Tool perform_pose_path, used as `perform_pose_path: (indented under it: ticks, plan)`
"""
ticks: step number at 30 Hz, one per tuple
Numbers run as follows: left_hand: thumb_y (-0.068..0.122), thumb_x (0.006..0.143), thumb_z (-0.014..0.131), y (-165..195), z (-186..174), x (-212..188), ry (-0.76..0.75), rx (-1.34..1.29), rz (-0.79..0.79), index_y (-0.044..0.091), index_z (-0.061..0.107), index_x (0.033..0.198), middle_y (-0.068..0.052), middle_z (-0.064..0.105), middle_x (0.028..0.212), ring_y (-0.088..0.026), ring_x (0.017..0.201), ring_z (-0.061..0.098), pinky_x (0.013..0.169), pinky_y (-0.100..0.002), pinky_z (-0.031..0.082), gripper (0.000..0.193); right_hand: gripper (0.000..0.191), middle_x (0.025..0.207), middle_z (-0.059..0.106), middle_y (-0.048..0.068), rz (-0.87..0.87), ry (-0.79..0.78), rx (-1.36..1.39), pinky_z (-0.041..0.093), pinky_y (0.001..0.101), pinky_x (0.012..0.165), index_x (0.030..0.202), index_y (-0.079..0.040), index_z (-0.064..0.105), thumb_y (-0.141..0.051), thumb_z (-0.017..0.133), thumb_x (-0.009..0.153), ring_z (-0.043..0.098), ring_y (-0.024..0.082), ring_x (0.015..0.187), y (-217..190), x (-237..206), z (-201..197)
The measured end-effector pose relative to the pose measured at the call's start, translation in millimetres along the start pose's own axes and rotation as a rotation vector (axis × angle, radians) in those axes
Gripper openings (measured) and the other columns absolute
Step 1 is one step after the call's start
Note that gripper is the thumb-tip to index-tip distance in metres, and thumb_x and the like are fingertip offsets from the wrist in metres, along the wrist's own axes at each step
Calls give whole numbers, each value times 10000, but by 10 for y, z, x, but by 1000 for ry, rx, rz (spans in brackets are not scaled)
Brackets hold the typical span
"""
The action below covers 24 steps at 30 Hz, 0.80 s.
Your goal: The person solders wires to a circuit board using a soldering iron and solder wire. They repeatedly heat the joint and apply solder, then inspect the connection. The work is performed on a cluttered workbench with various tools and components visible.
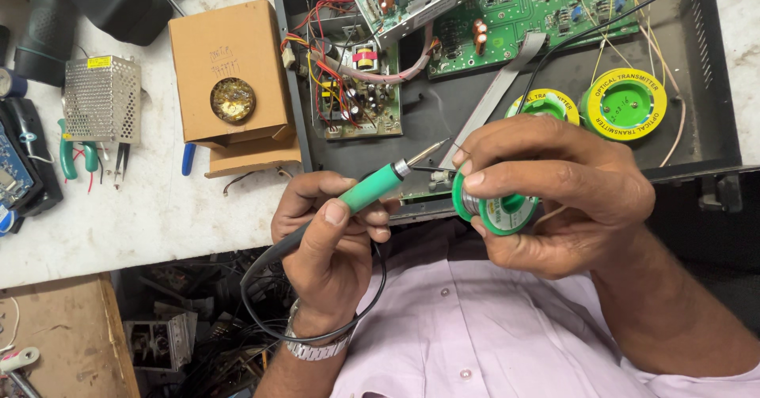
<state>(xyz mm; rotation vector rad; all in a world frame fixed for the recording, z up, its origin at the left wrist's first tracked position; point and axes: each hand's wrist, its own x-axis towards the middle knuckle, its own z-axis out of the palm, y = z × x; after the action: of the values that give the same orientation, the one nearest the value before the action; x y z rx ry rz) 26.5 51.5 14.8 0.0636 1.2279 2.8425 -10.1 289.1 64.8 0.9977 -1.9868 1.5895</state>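
My left hand (332, 244), with a metal watch on its wrist, grips a soldering iron (372, 188) by its green handle. The iron's metal tip (427, 153) points up and to the right. My right hand (562, 184) holds a green spool of solder wire (503, 210), and a thin strand from the spool pokes out toward the iron's tip. Both hands hover over the near edge of an open black metal chassis (701, 89) that holds green circuit boards (538, 10) and a smaller power board (356, 101).
Two round yellow-and-green reels (624, 104) lie inside the chassis by a grey ribbon cable (499, 89). A cardboard box (229, 50) with a round tin (233, 100) sits at the left. Farther left are a perforated metal case (101, 99), green-handled pliers (75, 154) and tweezers (120, 164).
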Motion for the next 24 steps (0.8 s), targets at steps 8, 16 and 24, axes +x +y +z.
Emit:
perform_pose_path:
  ticks: [8,16,24]
  plan:
    - [-16,1022,715,420,-278,255,254,833,605,-59,654,1150,-153,725,1007,-192,889,741,837,-281,624,148,388,1048,617,193,5,22,-32,619,333,817,1049,7,658,30,766,678,693,263,969,27,-26,-13]
    - [-32,966,753,740,-538,546,324,1400,640,-33,713,1091,-81,742,944,-113,825,713,738,-233,567,131,435,1126,667,203,203,-14,-108,573,279,787,1099,4,704,59,792,677,691,221,969,-10,-99,39]
    - [-38,944,759,759,-481,562,292,1459,654,-23,720,1095,-87,729,965,-125,829,711,731,-248,562,157,484,1207,654,224,295,19,-156,594,317,888,1154,43,654,64,782,688,700,211,1044,-37,-32,88]
